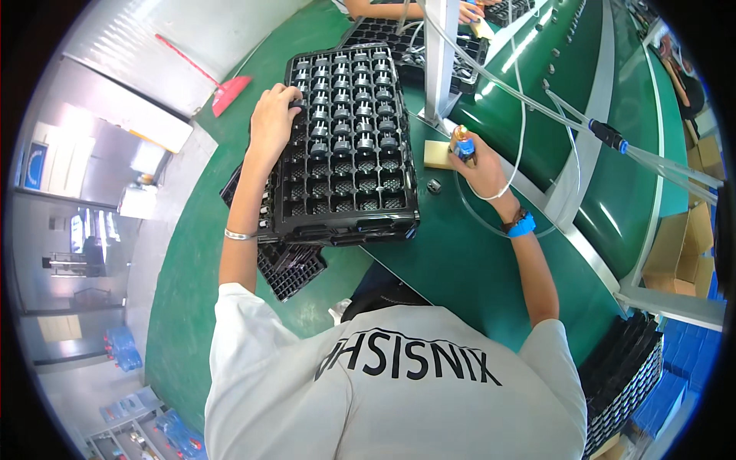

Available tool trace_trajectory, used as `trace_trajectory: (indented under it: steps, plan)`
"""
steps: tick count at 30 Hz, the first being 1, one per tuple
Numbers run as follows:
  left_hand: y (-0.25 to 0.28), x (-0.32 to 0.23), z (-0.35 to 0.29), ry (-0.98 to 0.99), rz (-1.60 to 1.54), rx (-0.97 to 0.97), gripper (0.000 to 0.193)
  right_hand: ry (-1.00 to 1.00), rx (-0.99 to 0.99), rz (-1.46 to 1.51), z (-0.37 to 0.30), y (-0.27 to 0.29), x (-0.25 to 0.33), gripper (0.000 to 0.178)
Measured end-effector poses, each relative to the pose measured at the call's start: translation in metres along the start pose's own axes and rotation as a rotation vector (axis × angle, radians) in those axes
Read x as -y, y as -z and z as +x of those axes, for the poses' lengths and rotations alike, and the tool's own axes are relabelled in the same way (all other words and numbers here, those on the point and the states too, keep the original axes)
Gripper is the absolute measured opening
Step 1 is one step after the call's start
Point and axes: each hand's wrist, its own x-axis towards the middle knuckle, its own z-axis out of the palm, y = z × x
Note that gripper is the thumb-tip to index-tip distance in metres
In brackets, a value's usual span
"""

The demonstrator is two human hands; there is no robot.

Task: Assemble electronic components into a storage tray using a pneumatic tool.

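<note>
A compartment tray (pixel 353 138) lies on the table (pixel 460 261), atop other trays (pixel 287 268). To its right sit a sponge block (pixel 437 155) and a small loose part (pixel 434 185), with the conveyor belt (pixel 613 199) beyond. The left hand (pixel 272 119) rests on the tray's left edge.

Short-sleeved white T-shirt (pixel 399 383), black lettering across it. Thin silver bangle (pixel 239 234) on the left wrist. Bright blue strap (pixel 522 225) plus dark beaded band on the right.
</note>
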Motion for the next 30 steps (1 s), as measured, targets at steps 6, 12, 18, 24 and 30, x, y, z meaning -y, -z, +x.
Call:
trace_trajectory:
  steps: [6,12,18,24,30]
  plan:
    - [-0.005,0.006,0.01,0.043,0.001,0.052,0.017,0.082,-0.022,0.062,0.0,-0.001,-0.005,0.062]
    - [0.006,0.003,0.007,0.139,-0.223,-0.012,0.014,0.131,-0.016,0.005,0.0,-0.003,-0.004,0.064]
    - [0.033,-0.028,-0.014,0.322,-0.893,0.078,0.014,0.061,-0.018,-0.079,0.003,-0.005,0.005,0.059]
    - [0.056,-0.06,-0.064,0.434,-1.852,0.217,0.02,-0.094,-0.252,0.135,0.025,-0.007,-0.029,0.035]
    - [0.072,-0.087,-0.101,0.533,-1.973,0.217,0.024,0.032,-0.617,-0.389,0.07,0.059,-0.115,0.032]
